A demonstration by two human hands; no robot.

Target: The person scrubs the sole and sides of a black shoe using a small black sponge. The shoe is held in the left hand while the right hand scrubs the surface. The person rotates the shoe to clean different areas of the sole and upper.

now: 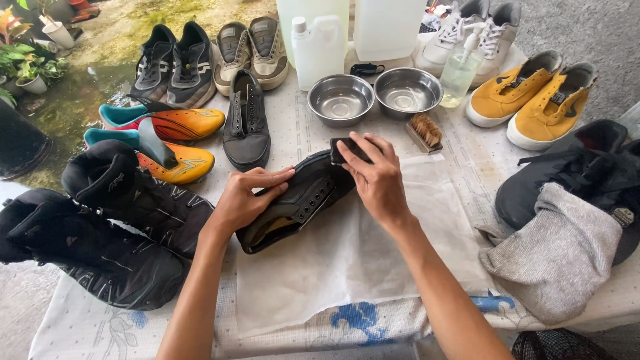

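The black lace-up sneaker [293, 200] lies tilted on its side on a white cloth [347, 260] near the middle of the desk [87, 327], its toe pointing toward the far edge. The left hand [243, 200] rests on the shoe's side by the opening, its fingers [270, 179] loosely curled over the upper and steadying it. The right hand [380, 180] is at the toe end, its fingers [360, 148] closed around a small dark pad [343, 152] pressed against the shoe.

Just beyond the toe stand 2 steel bowls [341, 100], side by side, with a wooden brush [424, 131] just right of them. Behind the bowls are a white plastic jug [319, 50] and a clear pump bottle [461, 70]. The matching black sneaker [247, 123] lies left of the bowls.

Toward the left edge lie a pair of orange and teal football boots [173, 143] and, nearer the front corner, 2 bulky black boots [100, 227]. Along the far edge sit a dark sneaker pair [173, 63] and a beige pair [252, 50]. At the far right corner are white sneakers [473, 27] and yellow sneakers [533, 97]. At the right edge a grey towel [557, 257] overlaps a black shoe [567, 173].
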